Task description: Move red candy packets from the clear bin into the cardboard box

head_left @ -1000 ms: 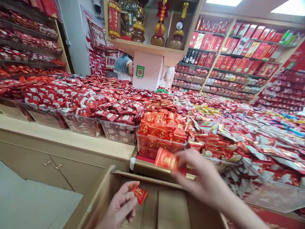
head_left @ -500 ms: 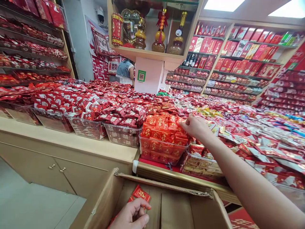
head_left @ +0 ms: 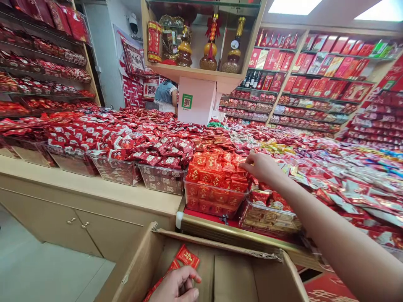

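My left hand (head_left: 179, 285) is low inside a cardboard box (head_left: 233, 277), its fingers loosely curled, with a gap between index finger and thumb. Nothing shows in that gap. Small red packets with gold print (head_left: 188, 256) lie in the box beside and partly behind this hand. At the counter, my right hand (head_left: 261, 167) reaches over the right side of a clear bin (head_left: 206, 203) heaped with red-and-gold packets (head_left: 217, 167). Thumb and forefinger are pinched together at the heap's edge; whatever they hold is too hidden to name.
Clear bins of red packets (head_left: 116, 170) line the counter at left. A bin of durian-labelled packets (head_left: 267, 216) stands under my right forearm. A display cabinet (head_left: 201, 71) overhangs the middle. Far back stands a person in a denim vest (head_left: 165, 94).
My right hand has shifted slightly right along the edge of the heap, still pinched. My left hand is a little lower, and more of the red packets beside it show.
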The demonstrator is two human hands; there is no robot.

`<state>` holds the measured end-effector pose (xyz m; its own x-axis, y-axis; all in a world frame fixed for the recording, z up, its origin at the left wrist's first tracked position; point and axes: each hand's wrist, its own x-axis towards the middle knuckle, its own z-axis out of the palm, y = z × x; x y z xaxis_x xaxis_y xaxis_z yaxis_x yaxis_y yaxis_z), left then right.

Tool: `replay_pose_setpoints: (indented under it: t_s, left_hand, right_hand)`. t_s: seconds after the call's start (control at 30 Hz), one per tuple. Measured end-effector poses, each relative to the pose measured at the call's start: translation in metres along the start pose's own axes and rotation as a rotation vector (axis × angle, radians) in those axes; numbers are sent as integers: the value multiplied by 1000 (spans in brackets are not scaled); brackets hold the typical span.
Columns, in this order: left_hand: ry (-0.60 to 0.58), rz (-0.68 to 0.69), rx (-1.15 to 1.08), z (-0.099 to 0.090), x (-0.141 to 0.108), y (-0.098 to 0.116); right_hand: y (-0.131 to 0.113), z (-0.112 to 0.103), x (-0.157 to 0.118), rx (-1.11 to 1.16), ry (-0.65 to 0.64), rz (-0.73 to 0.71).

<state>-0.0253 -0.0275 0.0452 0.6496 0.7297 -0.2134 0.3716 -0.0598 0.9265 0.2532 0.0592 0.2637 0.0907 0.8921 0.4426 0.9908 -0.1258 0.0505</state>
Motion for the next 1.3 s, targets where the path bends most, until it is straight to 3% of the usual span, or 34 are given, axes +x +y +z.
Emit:
replay_pose_setpoints:
  t_s: [0.17,0.27,0.33,0.4,0.47,0.53,0.6,0.67,0.73,0.87,1.07,1.2,1.3]
  left_hand:
    - [35,-46,144,3,0,0]
    - [33,-31,394,-1,1,-2]
    - [77,-74,547,-6,3,-8]
    - [98,-136,607,-11,4,-16]
    - [89,-191,644,-15,2,-22]
    - [55,-238,683,-16,-1,-26]
    - [22,-272,712,-16,-2,-29]
    - [-2,-294,724,-14,-3,-29]
    - [-21,-301,710,-13,-2,-28]
    - [-89,-253,586,-6,1,-17]
    - [-186,-143,230,4,1,2]
    - [-273,-270,-163,5,3,2]
    - [-301,-263,-343,4,4,3]
  right_hand:
    - [2,-9,-11,-23,23,-62]
    - [-9,-18,-41,32,221,-137]
    - [-23,-13,-73,178,235,-201]
    - [-42,9,-117,379,-31,-342]
    - [-64,48,-169,538,-501,-520]
    - [-86,97,-218,649,-822,-499]
    - [-105,141,-255,714,-948,-425]
    - [-118,170,-276,791,-970,-294]
    - [-122,184,-283,891,-1015,-141]
    - [-110,185,-272,1014,-1127,75]
    - [-90,171,-243,1709,-916,552]
    - [-88,160,-237,1855,-839,627]
    - [-88,156,-235,1902,-776,654]
